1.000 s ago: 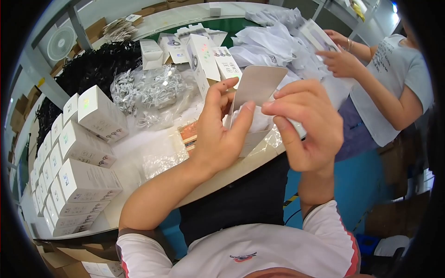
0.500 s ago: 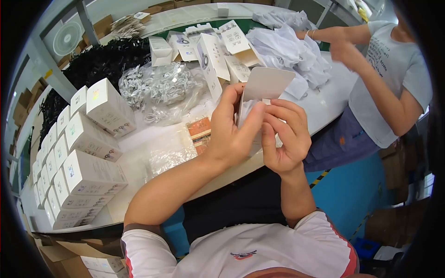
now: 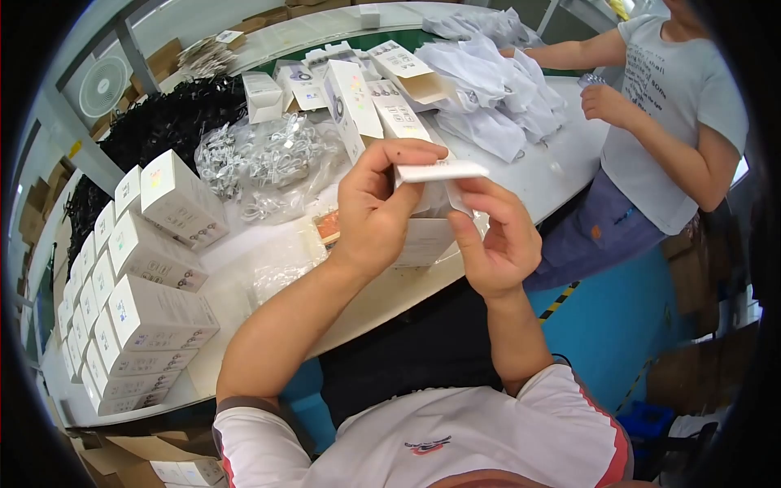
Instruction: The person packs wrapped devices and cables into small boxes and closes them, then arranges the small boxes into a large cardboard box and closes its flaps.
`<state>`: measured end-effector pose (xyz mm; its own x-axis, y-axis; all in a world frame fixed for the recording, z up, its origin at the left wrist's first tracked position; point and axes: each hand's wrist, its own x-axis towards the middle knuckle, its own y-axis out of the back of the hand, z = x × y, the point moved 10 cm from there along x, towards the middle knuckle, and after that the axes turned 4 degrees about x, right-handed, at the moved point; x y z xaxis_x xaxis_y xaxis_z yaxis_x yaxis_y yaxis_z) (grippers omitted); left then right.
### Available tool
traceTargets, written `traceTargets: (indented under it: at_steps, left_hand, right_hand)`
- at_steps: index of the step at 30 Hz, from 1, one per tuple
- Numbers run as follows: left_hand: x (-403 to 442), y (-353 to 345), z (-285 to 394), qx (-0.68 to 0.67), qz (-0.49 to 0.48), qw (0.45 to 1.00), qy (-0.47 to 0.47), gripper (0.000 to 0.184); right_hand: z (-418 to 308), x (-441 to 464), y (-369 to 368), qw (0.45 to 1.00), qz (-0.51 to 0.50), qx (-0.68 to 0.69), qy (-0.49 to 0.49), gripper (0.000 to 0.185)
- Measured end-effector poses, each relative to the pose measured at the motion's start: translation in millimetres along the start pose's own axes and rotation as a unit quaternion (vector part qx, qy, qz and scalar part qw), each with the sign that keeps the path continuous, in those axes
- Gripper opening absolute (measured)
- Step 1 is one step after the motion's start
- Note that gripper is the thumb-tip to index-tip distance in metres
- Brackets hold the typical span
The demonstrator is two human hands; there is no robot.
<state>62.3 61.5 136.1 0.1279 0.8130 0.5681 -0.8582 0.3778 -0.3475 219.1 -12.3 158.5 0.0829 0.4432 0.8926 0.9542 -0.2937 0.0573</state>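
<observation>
A small white cardboard box (image 3: 425,241) is held up over the table's front edge between my two hands. My left hand (image 3: 376,207) grips it from the left, with curled fingers behind the raised top flap and the thumb at the opening. My right hand (image 3: 502,240) pinches a side flap at the right of the opening between thumb and fingers. The top flap (image 3: 443,171) is tipped forward, nearly edge-on to me. Something pale or clear shows inside the opening, but I cannot make out what it is.
Stacked white boxes (image 3: 159,313) stand at the left. Bagged white cables (image 3: 272,159), black cords (image 3: 175,122) and white cartons (image 3: 350,102) lie behind my hands. White plastic bags (image 3: 488,89) are at the right, near another person (image 3: 675,106).
The top flap has come down from upright to nearly level. My left hand's fingers now curl over it, and my right hand has moved to the side flap. The other person's near hand has withdrawn.
</observation>
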Motion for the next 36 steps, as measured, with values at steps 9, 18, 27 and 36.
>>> traceTargets:
  at_steps: [9, 18, 27, 36]
  left_hand:
    - [-14, -5, 16, 0.146, -0.078, 0.967, -0.192, 0.019]
    - [-24, -21, 23, 0.308, -0.112, 0.887, -0.325, 0.055]
    - [-24, -22, 27, 0.302, -0.078, 0.901, -0.302, 0.049]
    - [-24, -19, 20, 0.331, -0.088, 0.888, -0.306, 0.036]
  right_hand:
    - [11, 26, -9, 0.98, -0.18, 0.083, -0.007, 0.035]
    - [6, 32, -14, 0.958, -0.281, 0.041, 0.039, 0.052]
    - [-5, 35, -19, 0.951, -0.297, -0.011, 0.08, 0.047]
    - [-8, 39, -22, 0.96, -0.268, -0.033, 0.079, 0.036]
